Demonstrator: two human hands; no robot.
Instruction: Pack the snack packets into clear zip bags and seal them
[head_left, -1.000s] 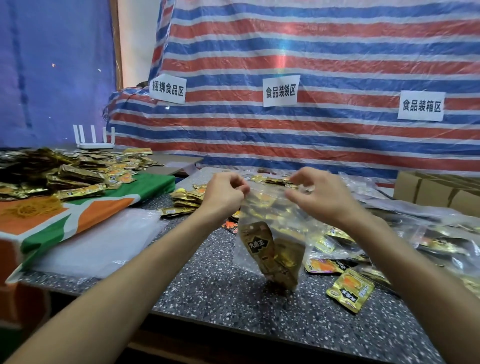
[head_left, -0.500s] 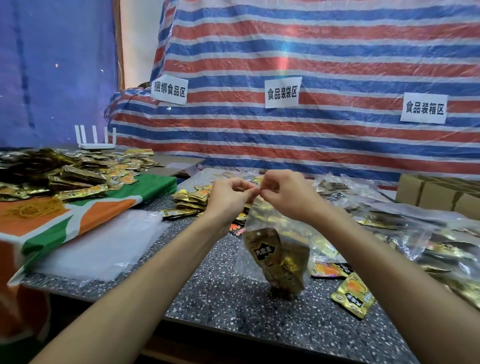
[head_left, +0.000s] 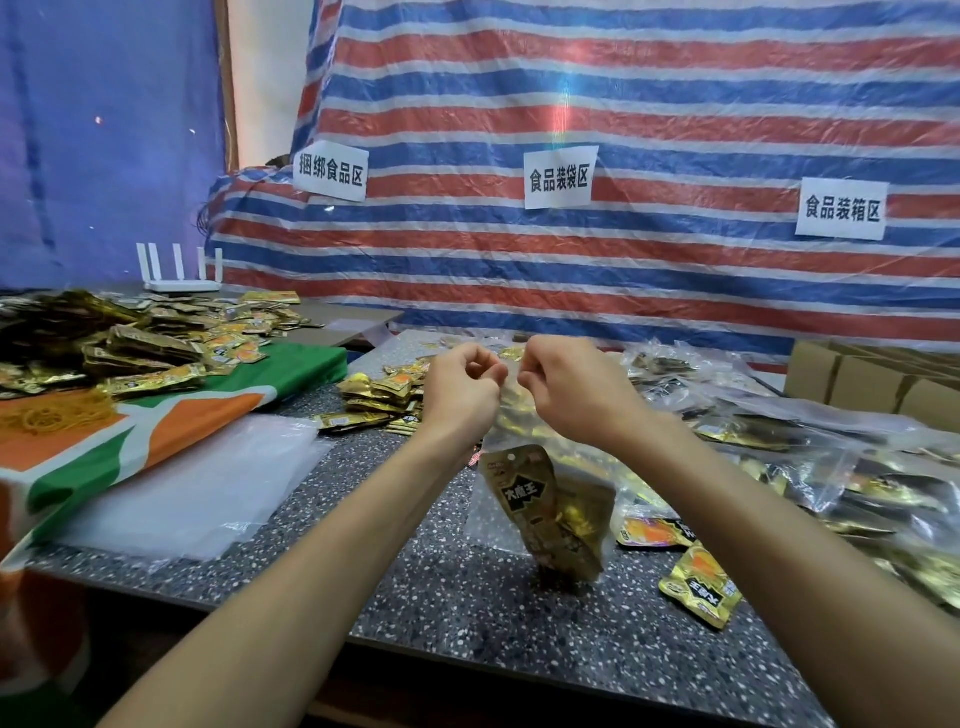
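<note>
1. Broadly, my speckled table (head_left: 467, 603) carries the whole job; a heap of loose snack packets (head_left: 135, 338) lies at far left on a green and orange cloth (head_left: 218, 410), and a smaller pile (head_left: 376, 397) sits just beside my left hand, so plenty is left to pack.
2. To my right, filled clear bags (head_left: 831, 467) lie piled on the table, which I judge to be the part already done; whether each is sealed I cannot tell.
3. A stack of empty clear bags (head_left: 197, 483) waits at left.
4. The zip bag (head_left: 545, 499) in hand hangs upright, its bottom touching the table, gold packets inside.
5. My left hand (head_left: 460, 387) and right hand (head_left: 571, 387) are clenched, pinching the bag's top edge, nearly touching; I judge the seal is mid-press.
6. 1 stray packet (head_left: 698, 590) lies nearby.
</note>
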